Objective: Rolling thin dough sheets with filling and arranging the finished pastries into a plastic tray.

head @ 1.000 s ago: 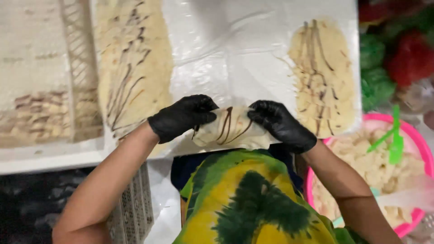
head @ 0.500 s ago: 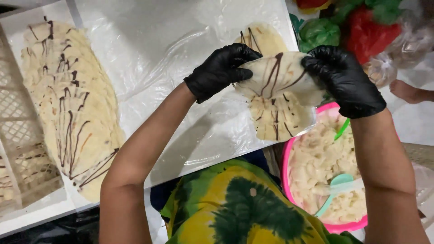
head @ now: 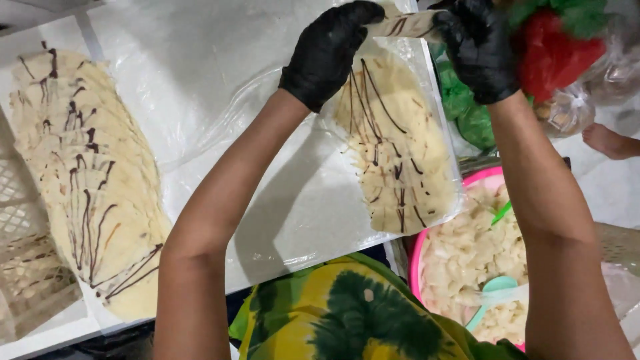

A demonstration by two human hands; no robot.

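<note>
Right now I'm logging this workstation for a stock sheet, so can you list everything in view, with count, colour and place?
Folded wrapper: one, pale with dark brown stripes, held between both hands at the top.
Row of flat wrappers: several overlapping, pale yellow with brown streaks, centre right on the plastic.
Long row of wrappers: many overlapping, same colours, left side.
Plastic sheet: one, clear over a white surface, centre.
Basin: one, pink, lower right, full of pale chunks, with a green scoop.
Bagged items: red and green, upper right.
Crate: one, white lattice, far left.
Garment: green and yellow, bottom centre.
Left hand: black glove, gripping the folded wrapper.
Right hand: black glove, gripping its other end.
</note>
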